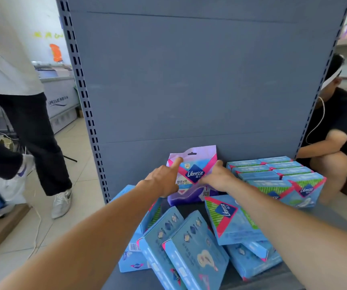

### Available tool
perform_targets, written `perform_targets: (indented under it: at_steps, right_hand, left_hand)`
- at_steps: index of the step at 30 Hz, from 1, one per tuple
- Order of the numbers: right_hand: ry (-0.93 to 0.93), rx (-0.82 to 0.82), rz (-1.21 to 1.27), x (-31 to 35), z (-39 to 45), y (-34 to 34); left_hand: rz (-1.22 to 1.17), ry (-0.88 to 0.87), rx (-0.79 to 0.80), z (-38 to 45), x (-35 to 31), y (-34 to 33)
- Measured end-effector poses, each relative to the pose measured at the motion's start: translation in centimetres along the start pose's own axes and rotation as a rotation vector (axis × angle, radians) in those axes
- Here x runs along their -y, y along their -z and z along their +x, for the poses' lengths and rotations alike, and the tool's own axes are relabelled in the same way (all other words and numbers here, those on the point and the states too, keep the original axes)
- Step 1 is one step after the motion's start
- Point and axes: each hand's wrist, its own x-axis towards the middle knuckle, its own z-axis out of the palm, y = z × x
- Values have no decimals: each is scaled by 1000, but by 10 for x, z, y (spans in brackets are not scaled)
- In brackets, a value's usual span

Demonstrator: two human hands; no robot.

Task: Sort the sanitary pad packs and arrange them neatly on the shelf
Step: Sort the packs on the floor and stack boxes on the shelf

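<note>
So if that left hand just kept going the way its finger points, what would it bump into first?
The left hand points its forefinger at the upright purple and pink Libresse pad pack, apparently already touching its top corner. Right behind stands the grey shelf back panel.

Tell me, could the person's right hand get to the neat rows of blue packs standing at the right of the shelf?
Probably yes. The right hand rests on the purple Libresse pack, right beside the neat rows of blue packs. Nothing lies between them, and the rows' tops are uncovered.
</note>
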Motion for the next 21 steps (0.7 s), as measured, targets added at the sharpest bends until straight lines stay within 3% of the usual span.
perform_targets:
  at_steps: [5,14,21]
  right_hand:
    - [68,-66,-26,3,-4,4]
    - [301,-307,82,27,-57,61]
    - [400,-385,193,17,-117,94]
  left_hand:
    - [-64,17,-61,-7,-8,7]
    - [-251,-64,-328,-43,-39,72]
    - [-373,-159,-366,-84,-81,92]
